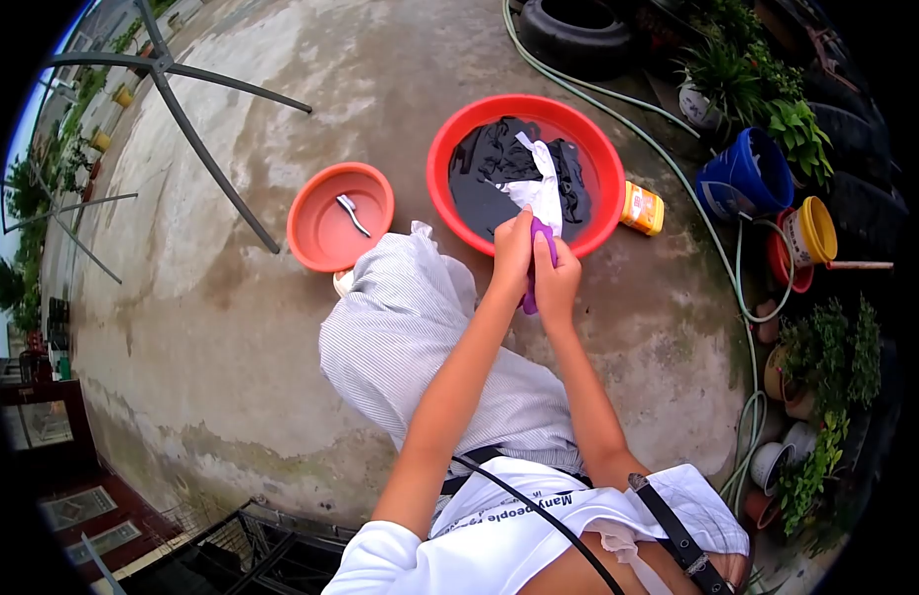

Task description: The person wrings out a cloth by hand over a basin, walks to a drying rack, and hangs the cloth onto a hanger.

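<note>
Both my hands are closed close together at the near edge of a large red basin (618, 178). My left hand (512, 248) grips a bunched white and purple cloth. Just right of it, my right hand (556, 281) is wrapped round the purple part (544, 236), which shows between the hands and below them. The white part (545, 193) stretches forward into the basin; I cannot tell whether white and purple are one piece. Dark wet clothes (489, 159) lie in the basin's dark water. My fingertips are partly hidden.
A smaller orange-red basin (299, 223) holds a brush (352, 213). Right of the big basin lies a yellow packet (642, 208). A hose (668, 149) runs past a blue bucket (747, 178) and potted plants. A metal stand (196, 124) rises at upper left.
</note>
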Available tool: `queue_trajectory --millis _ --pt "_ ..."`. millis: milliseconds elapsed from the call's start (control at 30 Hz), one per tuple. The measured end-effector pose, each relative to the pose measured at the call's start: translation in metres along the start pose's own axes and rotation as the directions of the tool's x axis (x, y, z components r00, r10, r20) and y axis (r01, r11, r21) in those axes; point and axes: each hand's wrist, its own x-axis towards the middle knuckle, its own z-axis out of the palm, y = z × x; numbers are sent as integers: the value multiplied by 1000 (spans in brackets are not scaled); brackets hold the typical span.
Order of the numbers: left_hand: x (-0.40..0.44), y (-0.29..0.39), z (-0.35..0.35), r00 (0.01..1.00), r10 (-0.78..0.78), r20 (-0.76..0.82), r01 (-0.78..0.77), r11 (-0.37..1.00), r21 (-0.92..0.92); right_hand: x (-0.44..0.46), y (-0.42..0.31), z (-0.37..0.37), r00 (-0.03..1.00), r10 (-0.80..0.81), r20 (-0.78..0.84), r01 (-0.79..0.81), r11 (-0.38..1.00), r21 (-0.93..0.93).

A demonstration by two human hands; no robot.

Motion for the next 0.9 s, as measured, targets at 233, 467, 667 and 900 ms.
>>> queue_trajectory --millis 233,467,667,900 --pt "-3 -2 4 998 -65 -14 64 994 -93 27 10 -4 993 87 81 -92 994 60" --pt "-11 -1 12 998 -64 10 64 997 -49 16 -1 -4 998 -49 -51 44 994 -102" --pt "-1 0 2 994 -100 -32 97 993 -70 1 0 4 999 -13 51 14 1000 -25" --pt "-15 0 16 994 -106 2 106 989 -103 39 22 -6 999 40 -15 -42 994 -99"
